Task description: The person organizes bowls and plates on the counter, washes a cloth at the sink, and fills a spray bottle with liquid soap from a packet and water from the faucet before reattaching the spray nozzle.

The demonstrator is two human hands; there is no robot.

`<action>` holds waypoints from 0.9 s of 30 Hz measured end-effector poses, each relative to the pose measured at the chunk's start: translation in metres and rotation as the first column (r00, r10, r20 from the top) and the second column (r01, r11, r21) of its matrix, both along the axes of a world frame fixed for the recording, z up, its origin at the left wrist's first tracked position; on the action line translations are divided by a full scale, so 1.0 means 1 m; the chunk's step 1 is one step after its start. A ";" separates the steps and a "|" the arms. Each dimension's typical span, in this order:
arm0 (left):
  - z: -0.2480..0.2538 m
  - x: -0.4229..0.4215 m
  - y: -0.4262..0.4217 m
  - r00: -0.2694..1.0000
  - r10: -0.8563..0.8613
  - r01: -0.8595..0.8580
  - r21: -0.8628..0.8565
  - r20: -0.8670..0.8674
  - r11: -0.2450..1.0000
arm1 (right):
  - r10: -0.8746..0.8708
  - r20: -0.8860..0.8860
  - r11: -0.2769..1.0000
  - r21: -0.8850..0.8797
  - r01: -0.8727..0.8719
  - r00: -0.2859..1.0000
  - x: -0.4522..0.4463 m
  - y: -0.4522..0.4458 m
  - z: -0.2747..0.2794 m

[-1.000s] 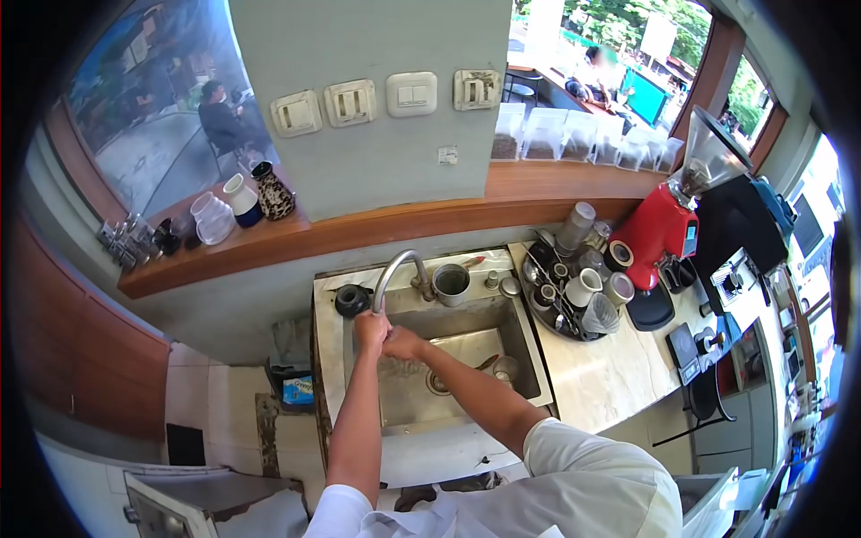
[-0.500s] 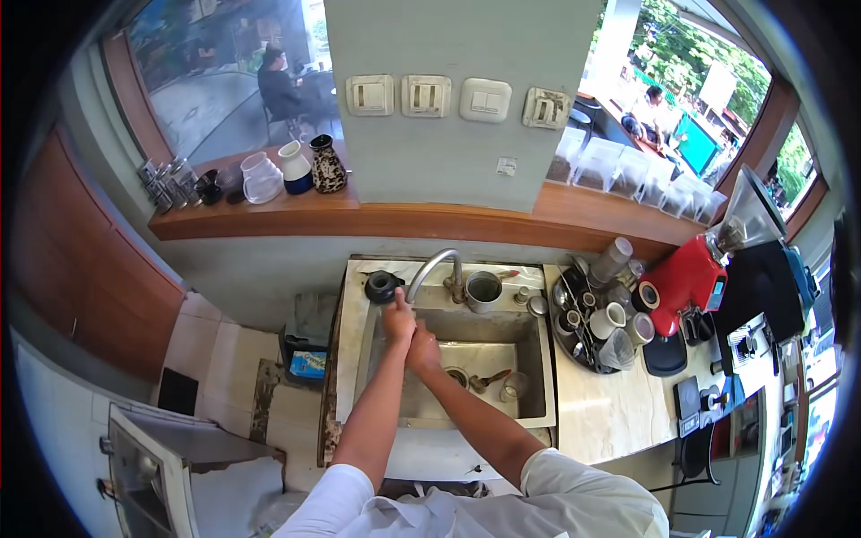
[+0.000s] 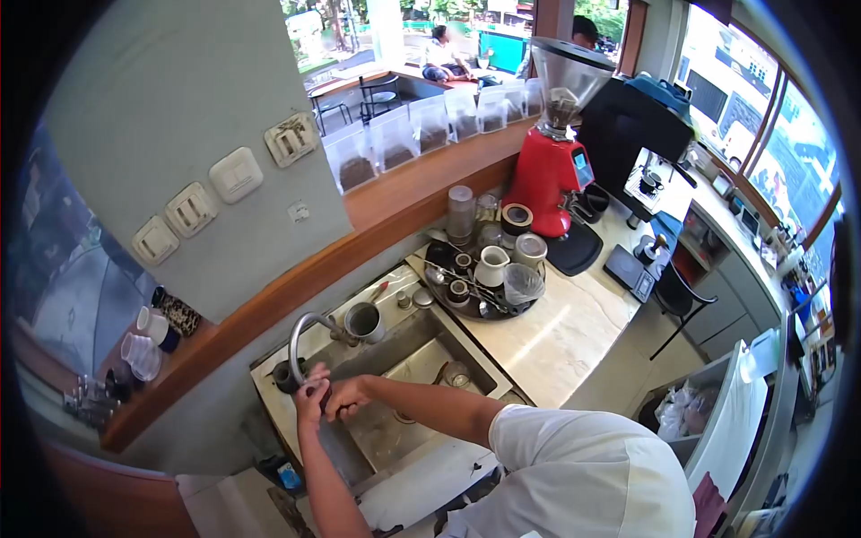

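Observation:
Both my hands are over the left end of the metal sink (image 3: 372, 462), just below the curved faucet (image 3: 299, 336). My left hand (image 3: 310, 402) points upward beside the faucet, with its fingers partly stretched and apart. Close against it on the right, my right hand (image 3: 348, 397) has curled fingers. A dark patch shows between the hands; whether it is an object or shadow I cannot make out. Behind the faucet's spout stands a black round container (image 3: 285, 377), partly hidden. A metal cup (image 3: 363, 321) is on the sink's back ledge, and a clear glass (image 3: 456, 374) lies in the basin.
Right of the sink, a round tray (image 3: 471, 311) holds a white pitcher (image 3: 491, 267), glasses and utensils. Beyond it stand a red coffee grinder (image 3: 545, 175) and a small scale (image 3: 630, 271). Bags (image 3: 390, 143) line the window ledge. People are outside.
My view has swung to the right, showing more of the counter and grinder. My hands, clasped together before, are now slightly apart at the fingers, still by the faucet.

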State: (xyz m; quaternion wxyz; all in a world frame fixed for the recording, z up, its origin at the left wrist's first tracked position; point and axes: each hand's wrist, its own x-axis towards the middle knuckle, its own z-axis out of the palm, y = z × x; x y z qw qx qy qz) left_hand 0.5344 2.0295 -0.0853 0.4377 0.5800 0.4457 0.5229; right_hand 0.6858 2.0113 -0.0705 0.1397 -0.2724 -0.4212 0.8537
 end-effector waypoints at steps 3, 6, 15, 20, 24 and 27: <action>0.009 0.005 -0.002 0.957 -0.281 0.290 -0.285 0.074 0.913 | -0.013 0.110 1.000 0.015 0.012 0.994 -0.005 0.006 -0.015; 0.010 0.014 -0.005 0.994 -0.049 0.082 -0.361 0.099 0.929 | -0.065 0.245 0.988 0.151 0.028 0.967 -0.009 0.007 -0.018; -0.009 0.012 0.017 0.931 0.319 -0.364 -0.371 -0.179 0.854 | -0.590 0.313 0.466 0.885 -0.003 0.744 -0.038 0.003 -0.046; -0.025 0.021 0.020 0.877 0.334 -0.449 -0.339 -0.345 0.827 | -0.757 0.459 0.612 0.748 0.257 0.466 -0.037 -0.058 0.009; -0.044 0.029 0.016 0.742 0.431 -0.564 -0.129 -0.514 0.816 | -0.846 0.359 0.471 0.849 0.238 0.393 -0.039 -0.066 -0.021; -0.059 0.023 0.020 0.744 0.617 -0.651 -0.069 -0.256 0.756 | -0.752 0.482 0.606 0.774 0.183 0.450 -0.033 -0.065 -0.014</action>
